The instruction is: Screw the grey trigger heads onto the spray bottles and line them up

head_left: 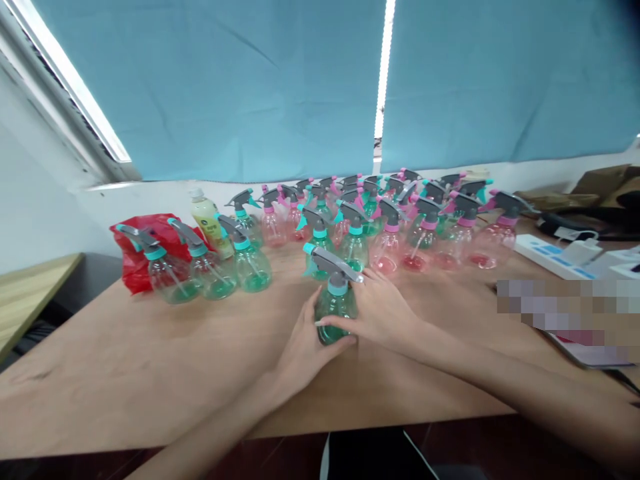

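Near the middle of the table, a clear green spray bottle (336,308) with a grey and turquoise trigger head stands upright between both my hands. My left hand (303,343) wraps round its left and lower side, thumb across the front. From the right, my right hand (383,310) grips it, with the thumb laid over the front and the other fingers partly hidden behind. Just behind it stands another green spray bottle (320,235). Three green spray bottles, among them the nearest one (173,277), stand in a row to the left.
Many pink and green spray bottles (393,247) crowd the back of the wooden table (200,373). A red plastic bag (133,263) and a yellowish bottle (210,220) sit at back left. To the right lie a white power strip (550,257) and a blurred-out flat item.
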Available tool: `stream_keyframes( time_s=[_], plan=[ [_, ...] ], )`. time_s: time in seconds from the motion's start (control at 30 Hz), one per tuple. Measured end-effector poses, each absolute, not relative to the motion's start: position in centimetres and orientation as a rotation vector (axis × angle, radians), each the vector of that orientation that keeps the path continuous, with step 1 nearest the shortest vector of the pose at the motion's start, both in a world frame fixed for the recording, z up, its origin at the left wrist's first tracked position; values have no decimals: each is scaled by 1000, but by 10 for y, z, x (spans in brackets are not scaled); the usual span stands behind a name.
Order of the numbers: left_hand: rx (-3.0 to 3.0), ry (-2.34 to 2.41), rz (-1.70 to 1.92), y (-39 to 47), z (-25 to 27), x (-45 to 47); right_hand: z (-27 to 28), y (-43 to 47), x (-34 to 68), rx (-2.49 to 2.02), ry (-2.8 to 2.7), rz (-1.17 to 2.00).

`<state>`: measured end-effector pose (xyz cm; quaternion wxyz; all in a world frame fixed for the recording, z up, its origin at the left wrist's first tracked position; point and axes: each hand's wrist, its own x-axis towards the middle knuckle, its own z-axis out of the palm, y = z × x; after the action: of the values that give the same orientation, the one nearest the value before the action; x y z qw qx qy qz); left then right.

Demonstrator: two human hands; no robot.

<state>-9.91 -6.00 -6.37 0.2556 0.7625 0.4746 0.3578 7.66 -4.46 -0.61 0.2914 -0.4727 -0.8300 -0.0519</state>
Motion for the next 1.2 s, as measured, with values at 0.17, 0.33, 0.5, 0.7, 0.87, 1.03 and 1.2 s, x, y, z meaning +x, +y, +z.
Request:
stream_keyframes(
  time_s=[0.17,0.33,0.5,0.7,0.87,1.03,1.2],
  plan=[
    [2106,1152,962,-60,-65,-72,0,-39,111,-1098,-2120,376],
    [2096,1066,915,-55,-63,-42,10,-32,133,-986,-1899,656],
    [2140,989,917,-44,-62,-18,15,-23,145,-836,-1812,726],
    [2192,959,882,-29,-64,-15,11,-8,148,-790,-1798,735],
    [2289,1137,711,-26,-66,-33,6,7,144,-735,-1777,815],
    [2545,1295,543,-21,-70,-51,-1,26,138,-672,-1793,827],
    [2665,1371,485,-17,-74,-55,-1,33,135,-636,-1798,830]
  ],
)
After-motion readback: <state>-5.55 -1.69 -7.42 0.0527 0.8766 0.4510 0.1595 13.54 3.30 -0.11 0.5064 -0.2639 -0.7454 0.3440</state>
